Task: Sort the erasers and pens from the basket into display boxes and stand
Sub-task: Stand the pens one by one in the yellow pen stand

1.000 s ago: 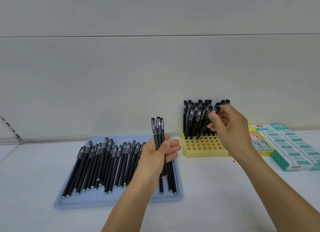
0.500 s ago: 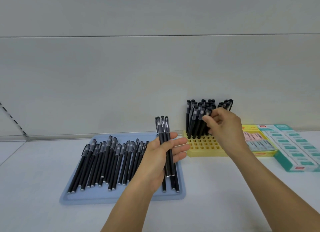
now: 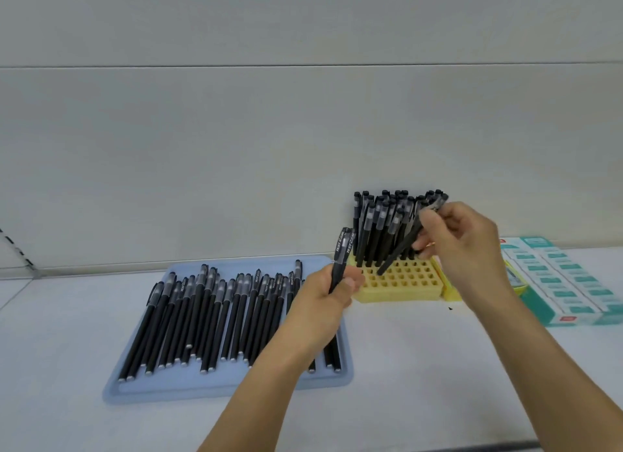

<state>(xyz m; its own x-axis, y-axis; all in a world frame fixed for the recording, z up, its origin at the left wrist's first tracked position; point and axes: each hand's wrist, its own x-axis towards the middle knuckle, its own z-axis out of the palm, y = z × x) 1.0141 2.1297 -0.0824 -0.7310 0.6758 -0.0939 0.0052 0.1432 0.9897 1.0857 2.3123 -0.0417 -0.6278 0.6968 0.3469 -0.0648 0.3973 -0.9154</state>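
Several black pens (image 3: 215, 313) lie side by side on a flat light-blue tray (image 3: 229, 386). A yellow pen stand (image 3: 401, 284) with a grid of holes carries several upright black pens (image 3: 381, 229) in its back rows. My left hand (image 3: 327, 296) grips two black pens (image 3: 342, 259) upright just left of the stand. My right hand (image 3: 468, 245) pinches one black pen (image 3: 403, 245), tilted, its lower tip at a hole in the stand's front rows.
A yellow box (image 3: 450, 291) with erasers sits behind my right hand, mostly hidden. A teal and white eraser display box (image 3: 569, 283) stands at the far right. A grey wall runs close behind everything. White tabletop lies in front.
My right hand took one pen from the bundle in my left hand and carried it to the stand's holes. My left hand moved right, toward the stand, holding fewer pens.
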